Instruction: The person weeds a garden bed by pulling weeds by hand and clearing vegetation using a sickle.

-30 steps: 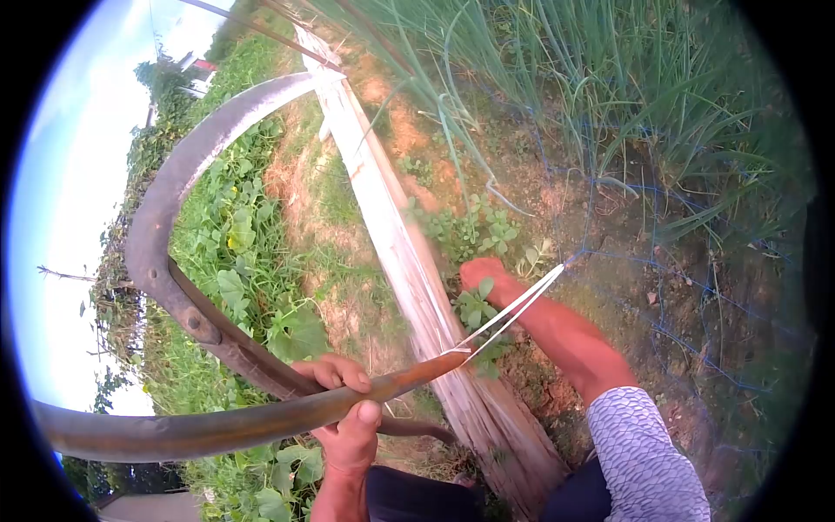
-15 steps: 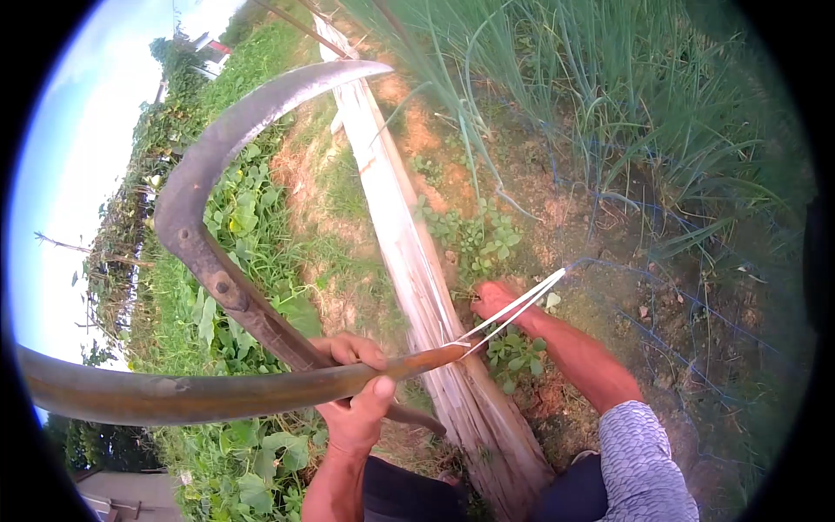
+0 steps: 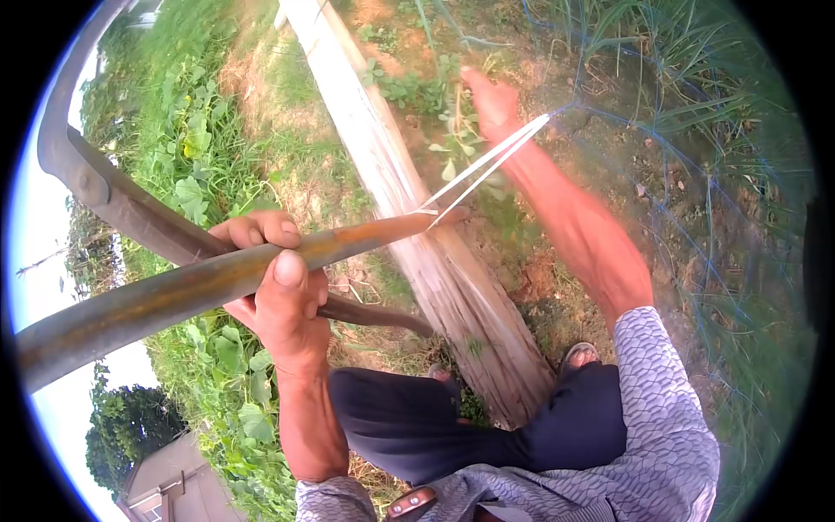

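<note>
My left hand point(image 3: 283, 296) is closed around the wooden handle of a sickle point(image 3: 143, 204), with a brown-grey pole point(image 3: 183, 300) also in its grasp, the thumb lying against the pole. At the upper left the sickle's curved blade runs partly out of view. White string point(image 3: 483, 165) is tied to the pole's tip and stretches to blue netting point(image 3: 644, 126). Over the soil to the right of the board, my right hand point(image 3: 496, 104) is slightly blurred, its fingertips closed on a leafy green weed point(image 3: 455, 130) that hangs down beside it.
A long weathered wooden board point(image 3: 374, 143) runs along the ground and passes between my feet. Tall thin green plants point(image 3: 696, 61) stand on the right, behind the netting. Leafy vines point(image 3: 209, 209) grow on the left, and a building point(image 3: 178, 478) shows at the lower left.
My view has tilted down, bringing my legs and feet into sight. My right hand has lifted from the low weeds, with a weed now hanging at its fingers. My left hand keeps its grip.
</note>
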Available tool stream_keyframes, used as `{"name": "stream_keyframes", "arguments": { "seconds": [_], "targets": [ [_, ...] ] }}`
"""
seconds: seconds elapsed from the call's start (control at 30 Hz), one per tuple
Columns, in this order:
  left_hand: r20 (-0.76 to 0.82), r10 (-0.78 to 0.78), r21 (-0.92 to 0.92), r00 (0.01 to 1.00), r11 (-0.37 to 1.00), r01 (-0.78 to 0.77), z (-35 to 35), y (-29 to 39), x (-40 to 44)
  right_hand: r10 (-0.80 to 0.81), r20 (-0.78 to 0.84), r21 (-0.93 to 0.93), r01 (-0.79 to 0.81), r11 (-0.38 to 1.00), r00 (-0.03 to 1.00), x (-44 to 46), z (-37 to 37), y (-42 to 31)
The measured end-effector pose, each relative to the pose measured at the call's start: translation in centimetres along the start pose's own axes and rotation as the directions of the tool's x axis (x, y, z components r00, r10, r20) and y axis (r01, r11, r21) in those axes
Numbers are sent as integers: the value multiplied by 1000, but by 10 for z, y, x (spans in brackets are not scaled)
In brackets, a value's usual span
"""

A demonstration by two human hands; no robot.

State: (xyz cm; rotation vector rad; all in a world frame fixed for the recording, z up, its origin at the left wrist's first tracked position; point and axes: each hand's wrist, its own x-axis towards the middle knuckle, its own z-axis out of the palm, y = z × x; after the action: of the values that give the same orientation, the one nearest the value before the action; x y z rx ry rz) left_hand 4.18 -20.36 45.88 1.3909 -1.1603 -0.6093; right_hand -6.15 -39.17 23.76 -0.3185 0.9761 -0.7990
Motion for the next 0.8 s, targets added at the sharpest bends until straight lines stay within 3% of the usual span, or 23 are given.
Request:
{"name": "stream_keyframes", "arguments": {
  "seconds": [0.03, 0.07, 0.1, 0.13, 0.23, 0.3, 0.37, 0.4, 0.47, 0.5, 0.6, 0.67, 0.7, 0.77, 0.8],
  "targets": [
    [9, -3, -5, 1000, 1000, 4, 0, 0, 1, -103, 59, -198, 113, 974, 993, -17, 33, 2],
    [-5, -4, 5, 1000, 1000, 4, 0, 1, 0, -85, 612, -35, 134, 990, 787, -22, 59, 18],
    [-14, -6, 18, 1000, 1000, 6, 0, 1, 0, -53, 839, 25, 59, 998, 542, -59, 72, 16],
    [-13, -11, 14, 1000, 1000, 11, 0, 2, -1, -53, 835, 26, 56, 998, 548, -52, 67, 18],
    [-1, 9, -8, 1000, 1000, -9, -2, -1, 0, -147, 579, -70, 229, 971, 802, 3, 36, 35],
    [-3, 15, -27, 1000, 1000, -15, -3, -3, 1, -151, 251, -508, 263, 820, 956, 35, -8, 38],
    [5, 6, -51, 1000, 999, -6, -1, -2, 0, -208, 323, -765, 384, 517, 923, 26, -31, 50],
    [-31, -31, -67, 999, 997, 29, 1, 2, 0, -208, 321, -765, 382, 518, 924, 25, -35, 60],
    [-62, -54, -76, 997, 996, 49, 4, 4, 1, -223, 531, -805, 569, 166, 817, 22, -29, 81],
    [-60, -39, -68, 997, 997, 35, 3, 2, 2, -274, 474, -849, 517, 109, 837, 20, -21, 88],
    [-34, 20, -29, 999, 999, -21, 0, -3, 0, -217, 516, -826, 548, 132, 829, 9, -26, 80],
    [-47, 52, 52, 998, 997, -49, 2, -4, -2, -202, 471, -812, 512, 281, 859, 2, -29, 72],
    [-51, 67, 42, 996, 997, -65, 5, -5, -3, -135, 460, -829, 479, 290, 878, -14, -33, 61],
    [-167, 53, 56, 984, 997, -44, 12, -5, -6, -250, 437, -817, 498, 290, 864, -40, -48, 69],
    [-216, 11, -46, 976, 999, -21, 16, -1, -9, -285, 389, -758, 480, 442, 876, -54, -58, 79]
  ]
}}
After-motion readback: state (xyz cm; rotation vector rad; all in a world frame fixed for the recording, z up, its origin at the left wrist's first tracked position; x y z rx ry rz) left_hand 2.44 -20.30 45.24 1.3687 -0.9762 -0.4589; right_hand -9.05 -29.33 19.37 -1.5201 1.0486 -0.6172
